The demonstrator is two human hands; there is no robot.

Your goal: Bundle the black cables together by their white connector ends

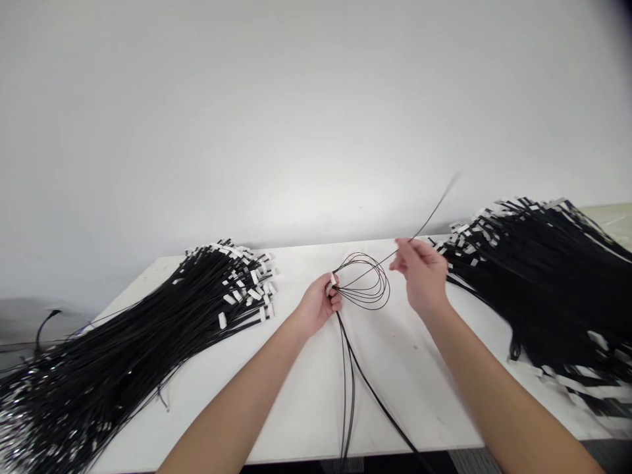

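Observation:
My left hand is closed round a bunch of thin black cables near the middle of the table. From its fingers a loose coil of black cable fans out to the right. A small white piece shows at the thumb. Several cable strands hang from under this hand and run down over the table's front edge. My right hand pinches one thin black cable, which stretches from the coil through the fingertips. Its free end, blurred, points up and to the right.
A big pile of black cables with white tags or connectors lies on the left. Another such pile covers the right side. The white table backs onto a pale wall.

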